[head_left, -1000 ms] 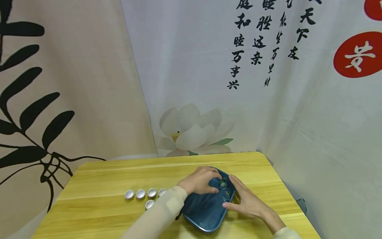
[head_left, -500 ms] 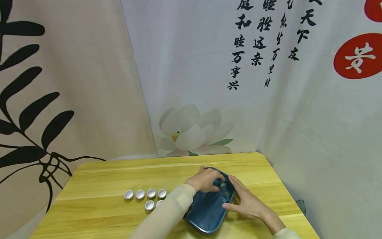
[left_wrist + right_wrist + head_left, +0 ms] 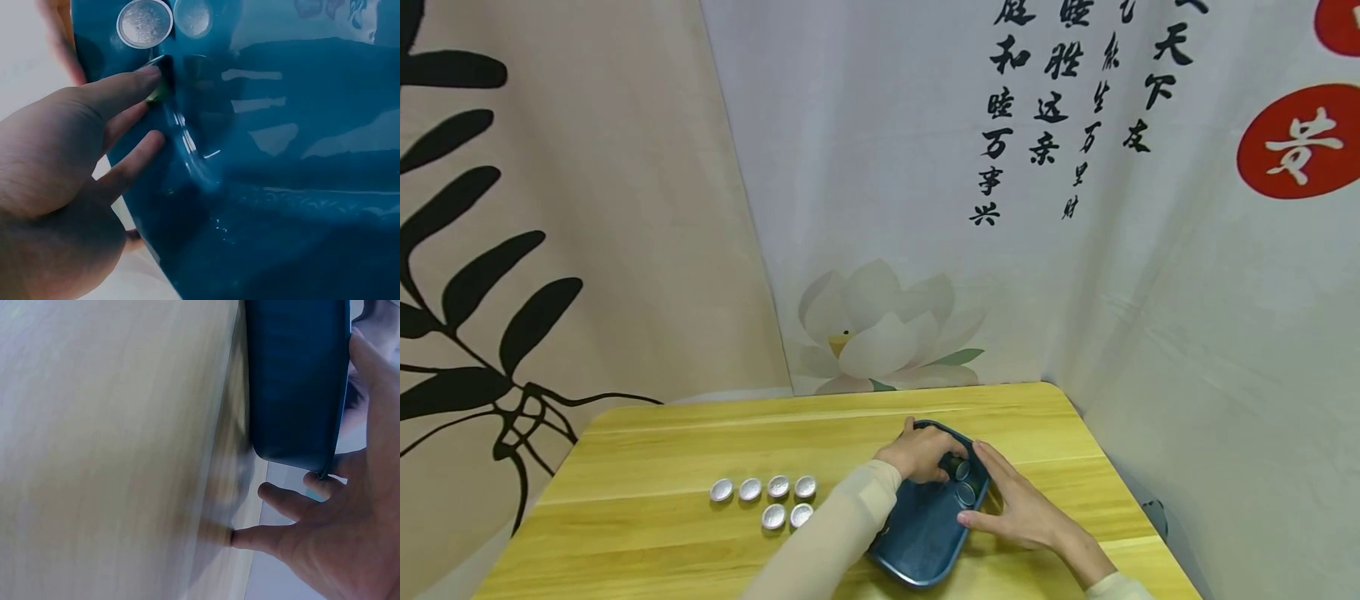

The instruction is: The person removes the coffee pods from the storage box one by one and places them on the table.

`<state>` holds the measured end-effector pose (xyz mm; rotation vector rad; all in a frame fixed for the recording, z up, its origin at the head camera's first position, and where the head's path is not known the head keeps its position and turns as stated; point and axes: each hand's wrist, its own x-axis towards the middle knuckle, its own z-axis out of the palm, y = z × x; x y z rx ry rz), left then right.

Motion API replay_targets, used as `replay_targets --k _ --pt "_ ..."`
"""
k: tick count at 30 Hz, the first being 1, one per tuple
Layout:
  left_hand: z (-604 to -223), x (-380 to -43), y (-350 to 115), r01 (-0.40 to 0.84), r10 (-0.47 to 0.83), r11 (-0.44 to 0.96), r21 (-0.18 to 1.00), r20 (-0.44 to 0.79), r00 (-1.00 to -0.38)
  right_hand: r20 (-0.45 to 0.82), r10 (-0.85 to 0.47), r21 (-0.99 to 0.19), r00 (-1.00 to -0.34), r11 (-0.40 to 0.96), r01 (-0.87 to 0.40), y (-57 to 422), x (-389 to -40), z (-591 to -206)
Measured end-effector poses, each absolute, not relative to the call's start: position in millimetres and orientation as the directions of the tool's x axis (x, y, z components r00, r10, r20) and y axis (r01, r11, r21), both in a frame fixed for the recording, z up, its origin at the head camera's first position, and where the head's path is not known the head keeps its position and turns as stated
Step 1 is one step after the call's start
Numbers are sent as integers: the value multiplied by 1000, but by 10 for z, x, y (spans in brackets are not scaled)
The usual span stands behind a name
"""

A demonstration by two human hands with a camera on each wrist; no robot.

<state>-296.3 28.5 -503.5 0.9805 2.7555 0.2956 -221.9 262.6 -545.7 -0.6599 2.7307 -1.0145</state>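
A dark blue tray (image 3: 917, 542) is on the table, its right side raised. My left hand (image 3: 919, 454) reaches into its far end. Thumb and fingers there pinch a small cylinder (image 3: 159, 94) with a green side, its face mostly hidden in the left wrist view. Close by in the tray, against its right wall, is a second cylinder (image 3: 966, 495); its silver face (image 3: 145, 24) shows in the left wrist view. My right hand (image 3: 1018, 508) holds the tray's right rim, thumb and fingers spread along it. Two lower fingers (image 3: 262, 539) of that hand extend down past the tray's corner.
Several matching silver-faced cylinders stand left of the tray in two rows, a far row (image 3: 750, 489) and a nearer row (image 3: 773, 517) partly beside my left sleeve (image 3: 827, 533). The wooden table (image 3: 655, 467) ends at a printed curtain (image 3: 887, 208).
My left hand has moved right in the tray and taken a cylinder between thumb and fingers, which now tilts. My left sleeve has uncovered more of the nearer row. The right hand stays put.
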Motion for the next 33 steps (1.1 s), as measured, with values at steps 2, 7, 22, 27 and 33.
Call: replay_targets --k 2,7,22,27,33 --pt "-5036 -2958 296 599 638 761 249 -123 -760 10 -453 -652 -891 673 -349 2626 -2220 -5459" --pt "-5060 -2960 321 606 640 758 241 -101 -761 14 -451 -646 -892 677 -352 2625 -2220 -5463" --pt "-5137 -2969 354 609 632 770 192 -94 -770 9 -443 -637 -897 688 -346 2616 -2204 -5455" --pt "-5127 -2965 339 604 625 777 180 -102 -774 5 -440 -627 -898 698 -346 2608 -2198 -5442" --pt "-5103 -2957 309 609 632 770 191 -87 -770 0 -440 -623 -898 703 -344 2613 -2200 -5424"
